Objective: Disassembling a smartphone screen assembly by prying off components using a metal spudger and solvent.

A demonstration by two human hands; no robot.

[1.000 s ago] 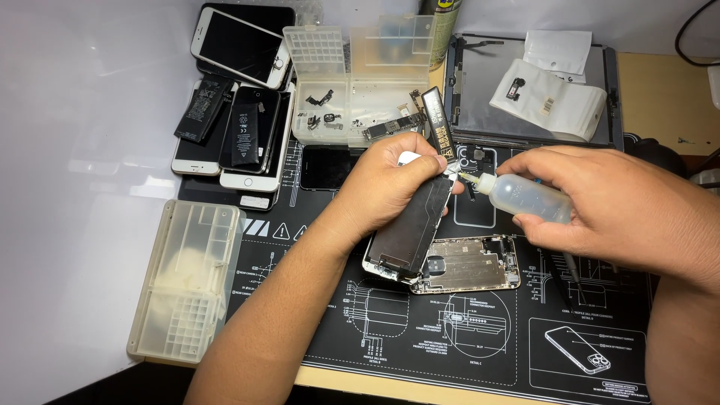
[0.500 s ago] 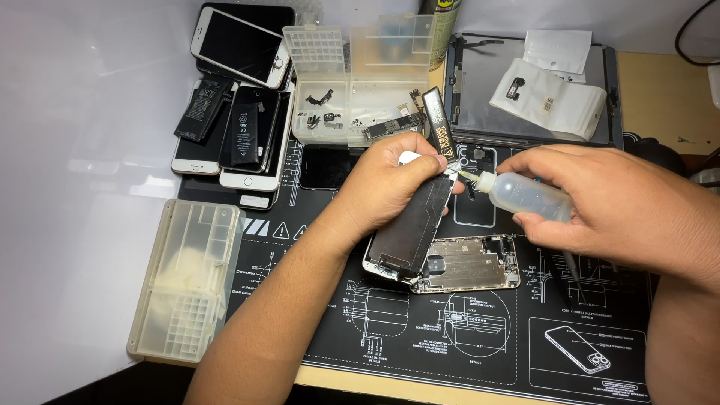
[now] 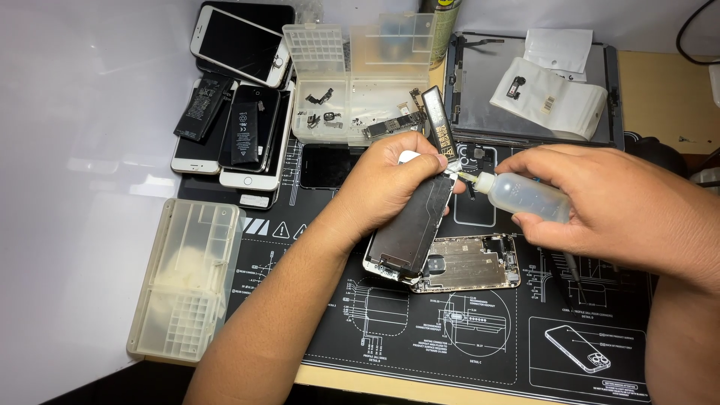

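my left hand [image 3: 386, 184] is curled shut around the top edge of the phone screen panel [image 3: 412, 229], tilted up off the open phone shell [image 3: 469, 262] lying on the black repair mat [image 3: 480, 352]. my right hand [image 3: 607, 202], just right of the panel, is closed on a small clear squeeze bottle [image 3: 525, 196], nozzle at the panel's top. the panel looks thin, light and brittle, so i'd grip its edges; the bottle is soft

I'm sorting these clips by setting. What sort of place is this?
Most likely a phone repair bench: an opened phone on a printed work mat, loose batteries on stacked phones, and a parts box.
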